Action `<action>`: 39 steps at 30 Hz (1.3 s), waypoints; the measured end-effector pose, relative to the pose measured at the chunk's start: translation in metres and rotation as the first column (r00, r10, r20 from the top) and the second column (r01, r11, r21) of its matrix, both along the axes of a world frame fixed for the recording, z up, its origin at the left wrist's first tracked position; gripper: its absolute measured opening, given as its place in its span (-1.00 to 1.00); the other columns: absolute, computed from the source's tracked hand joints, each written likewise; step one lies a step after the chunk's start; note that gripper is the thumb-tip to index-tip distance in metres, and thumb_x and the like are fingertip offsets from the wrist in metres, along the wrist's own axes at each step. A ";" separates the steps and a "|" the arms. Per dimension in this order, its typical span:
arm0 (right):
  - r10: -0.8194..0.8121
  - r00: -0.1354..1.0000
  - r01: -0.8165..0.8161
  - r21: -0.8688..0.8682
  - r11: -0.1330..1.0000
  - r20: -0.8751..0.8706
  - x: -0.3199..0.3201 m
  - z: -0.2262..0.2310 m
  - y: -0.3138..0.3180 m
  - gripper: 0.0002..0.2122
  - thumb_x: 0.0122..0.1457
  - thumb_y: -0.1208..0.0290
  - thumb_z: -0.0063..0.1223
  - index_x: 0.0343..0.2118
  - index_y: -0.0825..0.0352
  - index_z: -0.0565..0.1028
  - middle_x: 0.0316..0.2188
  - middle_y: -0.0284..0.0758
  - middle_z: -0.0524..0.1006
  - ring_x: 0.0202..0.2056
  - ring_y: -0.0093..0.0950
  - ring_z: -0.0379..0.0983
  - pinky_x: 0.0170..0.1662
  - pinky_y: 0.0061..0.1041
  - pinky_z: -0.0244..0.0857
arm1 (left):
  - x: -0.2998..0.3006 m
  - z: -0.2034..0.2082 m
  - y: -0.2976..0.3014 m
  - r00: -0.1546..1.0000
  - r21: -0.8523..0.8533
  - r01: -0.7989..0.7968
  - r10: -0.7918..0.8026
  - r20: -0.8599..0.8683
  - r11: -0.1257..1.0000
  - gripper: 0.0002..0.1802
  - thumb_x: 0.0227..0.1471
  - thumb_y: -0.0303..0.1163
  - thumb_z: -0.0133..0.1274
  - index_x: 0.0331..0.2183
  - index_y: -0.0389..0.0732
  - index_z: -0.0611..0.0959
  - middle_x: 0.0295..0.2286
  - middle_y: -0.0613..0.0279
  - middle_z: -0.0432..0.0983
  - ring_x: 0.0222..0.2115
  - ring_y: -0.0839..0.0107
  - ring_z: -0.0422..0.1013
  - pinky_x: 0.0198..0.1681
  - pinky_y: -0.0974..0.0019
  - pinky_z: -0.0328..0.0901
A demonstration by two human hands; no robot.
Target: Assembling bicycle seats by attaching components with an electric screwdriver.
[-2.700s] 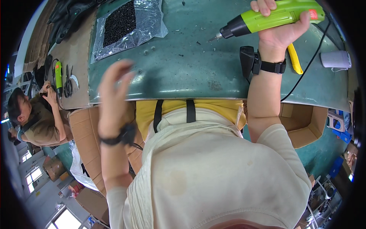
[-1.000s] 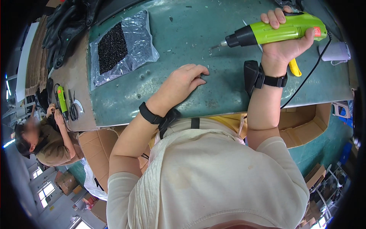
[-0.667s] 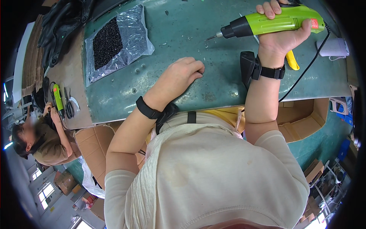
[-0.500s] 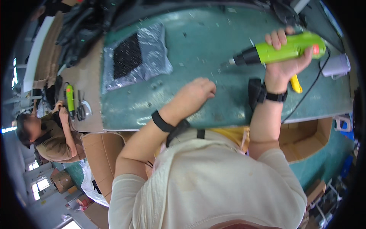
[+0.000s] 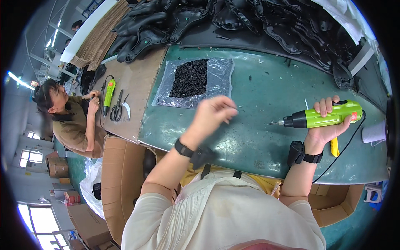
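The right hand (image 5: 324, 132) is wrapped around a green electric screwdriver (image 5: 325, 121), held over the right part of the green desk (image 5: 250, 143); its bit points toward the desk's left edge, and its black cable (image 5: 349, 146) drops in a curve to the near edge; a yellow handle (image 5: 334, 147) lies just beside the right wrist, and a pale lilac object (image 5: 373, 133) stands by the right edge.

The left hand (image 5: 213, 116) is raised over the desk with fingers curled, thumb near the index finger (whether they pinch anything, I cannot tell); in view it overlaps the near edge of a clear plastic bag (image 5: 220, 79) toward the desk's left edge, holding many small black pieces (image 5: 189, 78); black moulded parts (image 5: 287, 37) are heaped along the far edge.
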State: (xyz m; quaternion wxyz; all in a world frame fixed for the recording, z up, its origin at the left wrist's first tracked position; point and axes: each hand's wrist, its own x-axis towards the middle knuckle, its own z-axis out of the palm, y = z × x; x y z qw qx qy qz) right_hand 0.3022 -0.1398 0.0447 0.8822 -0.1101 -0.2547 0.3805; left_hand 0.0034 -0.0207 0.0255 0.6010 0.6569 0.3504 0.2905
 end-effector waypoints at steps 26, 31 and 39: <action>-0.041 0.999 0.040 -0.022 0.999 -0.033 -0.017 0.000 -0.004 -0.51 -0.06 0.03 0.20 -0.28 0.32 0.26 -0.57 -0.42 0.20 -0.56 -0.58 0.12 -0.38 -0.55 0.03 | 0.065 -0.040 -0.049 0.911 -0.394 0.197 -0.020 0.411 0.898 -0.76 0.24 -0.27 -0.03 -0.43 -0.19 0.52 -0.51 0.43 0.40 -0.56 0.73 0.18 -0.56 0.62 0.08; -0.154 0.970 0.136 0.104 0.985 0.188 -0.026 -0.005 -0.019 -0.43 -0.11 -0.17 0.16 -0.33 0.29 0.28 -0.57 -0.42 0.24 -0.56 -0.59 0.15 -0.39 -0.57 0.04 | 0.071 -0.040 -0.050 0.908 -0.305 0.117 0.023 0.419 0.945 -0.76 0.23 -0.27 -0.02 -0.45 -0.17 0.51 -0.51 0.44 0.40 -0.56 0.74 0.16 -0.55 0.60 0.09; -0.145 0.989 0.144 0.032 0.989 0.014 -0.014 -0.012 -0.006 -0.42 -0.12 -0.10 0.20 -0.29 0.33 0.29 -0.55 -0.41 0.24 -0.52 -0.56 0.17 -0.33 -0.54 0.06 | 0.072 -0.024 -0.050 0.961 -0.001 -0.076 0.073 0.265 0.997 -0.75 0.16 -0.37 0.02 -0.51 -0.26 0.43 -0.64 0.40 0.28 -0.57 0.64 0.13 -0.53 0.44 0.12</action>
